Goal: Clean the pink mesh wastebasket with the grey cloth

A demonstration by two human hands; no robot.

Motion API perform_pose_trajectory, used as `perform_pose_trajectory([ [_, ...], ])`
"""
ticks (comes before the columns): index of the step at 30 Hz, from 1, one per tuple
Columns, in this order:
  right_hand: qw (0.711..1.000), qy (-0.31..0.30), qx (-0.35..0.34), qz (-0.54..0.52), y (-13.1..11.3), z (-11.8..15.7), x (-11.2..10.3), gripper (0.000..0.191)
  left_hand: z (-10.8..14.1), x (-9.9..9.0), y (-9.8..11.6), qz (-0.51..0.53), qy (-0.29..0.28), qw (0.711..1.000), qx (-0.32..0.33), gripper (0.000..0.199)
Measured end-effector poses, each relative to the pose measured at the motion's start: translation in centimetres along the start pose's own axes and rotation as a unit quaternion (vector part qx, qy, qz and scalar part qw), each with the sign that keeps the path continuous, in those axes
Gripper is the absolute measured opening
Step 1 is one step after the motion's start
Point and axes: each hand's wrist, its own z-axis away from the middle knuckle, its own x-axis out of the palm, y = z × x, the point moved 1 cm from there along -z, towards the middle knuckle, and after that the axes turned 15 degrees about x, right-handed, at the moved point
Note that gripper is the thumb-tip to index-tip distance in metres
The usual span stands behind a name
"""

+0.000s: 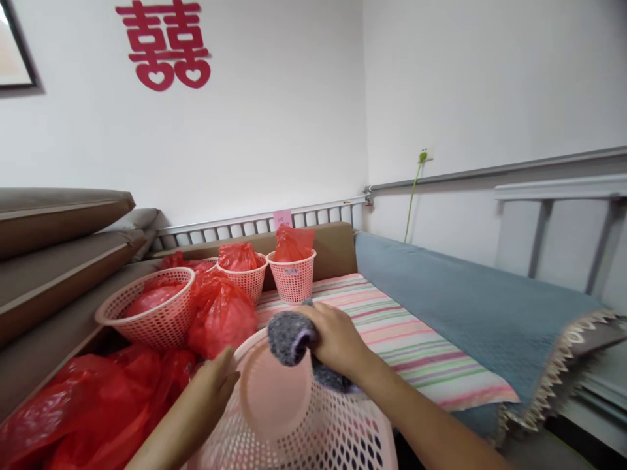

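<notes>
The person's right grip [337, 333] is clenched around a bunched grey cloth [289, 336], which is held over the front basket [294, 418] at the bottom of the view. The left grip [218, 378] grasps that basket by its near-left edge, thumb along the top. This pink basket has a round solid base and a perforated wall flaring toward the lower edge of the view; whether the base is seen from inside or outside is hard to tell.

Farther back stand more pink baskets with red plastic in them. The left basket [169, 320] leans, and a red bundle [157, 294] sits below its rim. The middle basket [249, 284] holds a red bag [240, 256] that bulges above the rim. Just beside it, the labelled basket [296, 281] stands upright on a striped cover [386, 320], a red sheet [292, 245] sticking up out of it. The rim of a partly hidden basket [211, 262] shows behind the left one. Between the left and middle baskets slumps a stuffed red bag [223, 320]; what it contains cannot be made out. Crumpled red plastic [108, 405] spreads beside the left grip.
</notes>
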Motion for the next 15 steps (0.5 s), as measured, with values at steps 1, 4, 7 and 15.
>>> perform_pose_trajectory([
  [1,0.999,-0.006,-0.022,0.028,-1.2,-0.4,0.1,0.035,-0.9,0.0,0.2,0.004,-0.004,1.000,0.009,0.022],
  [4,0.993,-0.005,-0.081,0.090,-4.0,-0.9,1.2,0.027,-3.3,0.3,0.8,0.019,-0.012,0.999,0.044,0.022],
  [7,0.991,-0.003,-0.081,0.106,-5.1,-1.0,2.5,0.022,-4.4,0.4,1.3,0.019,-0.013,0.998,0.056,0.022],
  [15,0.997,0.011,0.061,0.040,-2.0,2.1,2.8,0.043,-1.8,-0.6,-0.1,-0.015,-0.047,0.999,0.019,0.023],
])
